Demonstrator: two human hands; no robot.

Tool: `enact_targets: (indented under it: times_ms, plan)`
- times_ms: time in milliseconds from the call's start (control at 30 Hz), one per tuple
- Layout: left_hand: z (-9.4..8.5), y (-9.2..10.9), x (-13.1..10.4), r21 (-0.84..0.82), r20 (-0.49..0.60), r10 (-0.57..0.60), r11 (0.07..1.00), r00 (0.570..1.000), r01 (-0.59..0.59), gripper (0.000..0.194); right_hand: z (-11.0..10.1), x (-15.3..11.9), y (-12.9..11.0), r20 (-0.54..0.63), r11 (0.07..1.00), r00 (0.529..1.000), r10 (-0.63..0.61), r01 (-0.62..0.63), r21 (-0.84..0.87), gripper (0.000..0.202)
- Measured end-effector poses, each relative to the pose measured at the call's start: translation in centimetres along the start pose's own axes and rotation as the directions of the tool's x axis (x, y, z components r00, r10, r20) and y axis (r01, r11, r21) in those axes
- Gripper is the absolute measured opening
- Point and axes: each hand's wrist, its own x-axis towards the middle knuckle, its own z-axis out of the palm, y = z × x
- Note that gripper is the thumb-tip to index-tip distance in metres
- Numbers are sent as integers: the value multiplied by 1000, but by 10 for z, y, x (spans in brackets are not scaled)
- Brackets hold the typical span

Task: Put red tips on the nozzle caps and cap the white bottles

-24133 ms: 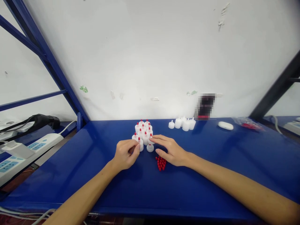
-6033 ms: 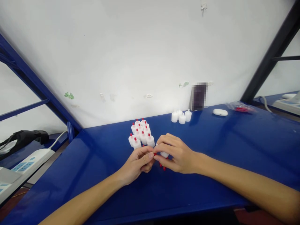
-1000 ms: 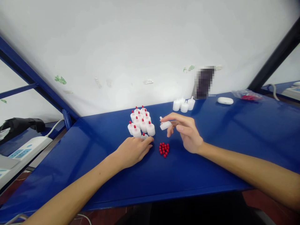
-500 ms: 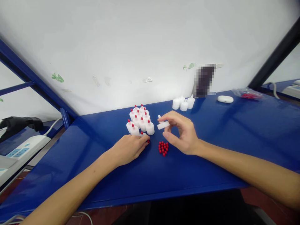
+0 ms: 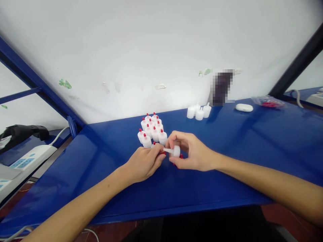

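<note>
Over the middle of the blue counter, the right hand has its thumb and fingers curled around a white spouted lid, tipped on its side so that the spout points toward the left hand. Gripping it near the broad base seems to leave the narrow tip bare. The left hand is drawn into a pinch, with a small red cap, mostly covered, at its fingertips, right by the spout's tip; whether the two touch I cannot tell. Loose red caps lie partly hidden by the right hand, probably placed there for a short reach. Capped lids stand upright, packed close beyond the left hand and well apart from the bare-spouted lids near the wall, presumably so the two kinds don't mix.
</note>
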Motion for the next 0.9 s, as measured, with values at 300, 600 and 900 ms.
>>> enact_targets:
  times_ms: [300,600,900]
  plan:
    - [3,-1,0,-15,-116,88,996,989,-90,16,0,-1,-6,63,1000,998,11,-13,27,19]
    - [5,1,-2,-2,-223,114,993,968,-117,11,-2,0,-5,195,977,977,90,-124,171,23]
    - [11,5,0,86,-497,229,973,837,-215,10,-1,2,-5,233,985,968,94,-124,119,25]
